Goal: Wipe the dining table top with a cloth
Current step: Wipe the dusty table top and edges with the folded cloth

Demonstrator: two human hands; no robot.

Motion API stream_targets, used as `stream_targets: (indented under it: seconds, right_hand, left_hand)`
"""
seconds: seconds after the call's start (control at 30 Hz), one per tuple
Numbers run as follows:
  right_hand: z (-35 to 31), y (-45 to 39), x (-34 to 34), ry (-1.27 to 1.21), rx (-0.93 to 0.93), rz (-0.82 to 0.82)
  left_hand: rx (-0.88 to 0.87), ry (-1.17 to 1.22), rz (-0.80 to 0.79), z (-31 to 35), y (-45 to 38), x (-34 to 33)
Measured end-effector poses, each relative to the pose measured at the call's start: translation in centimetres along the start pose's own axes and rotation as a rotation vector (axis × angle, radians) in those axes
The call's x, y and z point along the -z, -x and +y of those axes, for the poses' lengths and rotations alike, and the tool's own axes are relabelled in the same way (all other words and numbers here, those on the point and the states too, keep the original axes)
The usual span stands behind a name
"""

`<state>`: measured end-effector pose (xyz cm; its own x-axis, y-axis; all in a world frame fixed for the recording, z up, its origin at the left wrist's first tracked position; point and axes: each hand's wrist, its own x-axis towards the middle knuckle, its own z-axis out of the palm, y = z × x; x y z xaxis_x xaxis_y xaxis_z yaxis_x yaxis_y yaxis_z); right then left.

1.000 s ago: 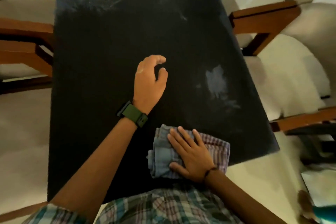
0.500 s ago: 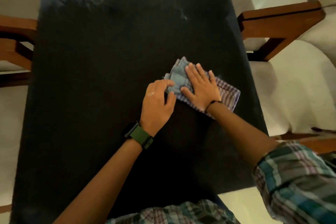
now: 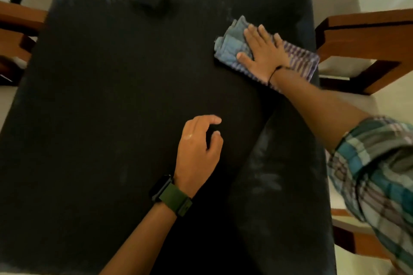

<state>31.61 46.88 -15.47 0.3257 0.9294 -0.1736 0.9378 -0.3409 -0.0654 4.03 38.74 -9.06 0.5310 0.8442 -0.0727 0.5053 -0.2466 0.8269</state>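
My left hand (image 3: 197, 149) rests loosely curled and empty near the middle of the dark surface (image 3: 111, 100), apparently to steady my reach. To the right and farther off, my right hand (image 3: 264, 51) presses flat, fingers spread, on the folded cloth (image 3: 230, 44) at the surface's right edge, beside a wooden chair (image 3: 362, 35); pale smears remain nearer me.

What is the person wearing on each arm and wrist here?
Left hand: bare forearm, a dark-faced watch on an olive-green strap. Right hand: thin black cord bracelet, and a rolled-up plaid sleeve in teal, grey and white.
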Motion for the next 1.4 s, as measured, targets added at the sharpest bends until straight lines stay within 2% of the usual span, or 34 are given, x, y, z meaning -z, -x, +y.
stream_targets:
  seconds: [0.1, 0.23, 0.3, 0.4, 0.53, 0.7, 0.77, 0.83, 0.93, 1.07, 1.17, 1.4]
  right_hand:
    - [-2.5, 6.4, -0.5, -0.039, 0.067, -0.023]
    - [-7.2, 21.2, -3.6, -0.018, 0.268, -0.077]
    - [-8.7, 28.2, -6.4, 0.072, 0.349, -0.121]
    - [-9.2, 32.0, -9.3, 0.329, 0.452, -0.023]
    - [-9.7, 29.8, -7.5, 0.346, 0.408, -0.078]
    - [-9.0, 24.1, -4.5, 0.069, 0.189, -0.203]
    - [-7.4, 19.8, -2.7, 0.046, 0.096, -0.128]
    - [-5.4, 14.9, -0.7, -0.068, -0.088, -0.118]
    - [-0.9, 7.7, 1.2, -0.179, -0.469, 0.006]
    - [3.3, -0.4, 2.1, -0.228, -0.752, 0.025]
    - [2.3, -3.3, 2.2, -0.189, -0.757, 0.046]
    - [-9.4, -9.8, 2.4, -0.006, -0.409, 0.021]
  left_hand:
    - [-0.016, 0.008, 0.021, 0.1, 0.2, 0.2]
    - [-0.038, 0.001, -0.009, 0.2, -0.5, 0.9]
    - [-0.072, -0.008, -0.004, 0.5, -1.1, 1.6]
    - [-0.095, -0.008, -0.016, 1.0, -1.7, 2.7]
    - [-0.089, 0.019, -0.054, 0.4, -2.9, 3.6]
    - [-0.069, 0.049, -0.048, -1.0, -5.1, 4.1]
    - [-0.041, 0.071, -0.052, -1.6, -6.3, 4.5]
    - [-0.025, 0.078, -0.033, -2.4, -7.2, 5.0]
    - [-0.022, 0.042, 0.016, -3.8, -7.4, 6.1]
    - [0.002, 0.042, 0.043, -5.5, -7.7, 7.9]
    - [-0.051, 0.043, 0.048, -6.6, -9.2, 9.0]
    - [-0.140, 0.016, 0.181, -8.1, -14.9, 12.7]
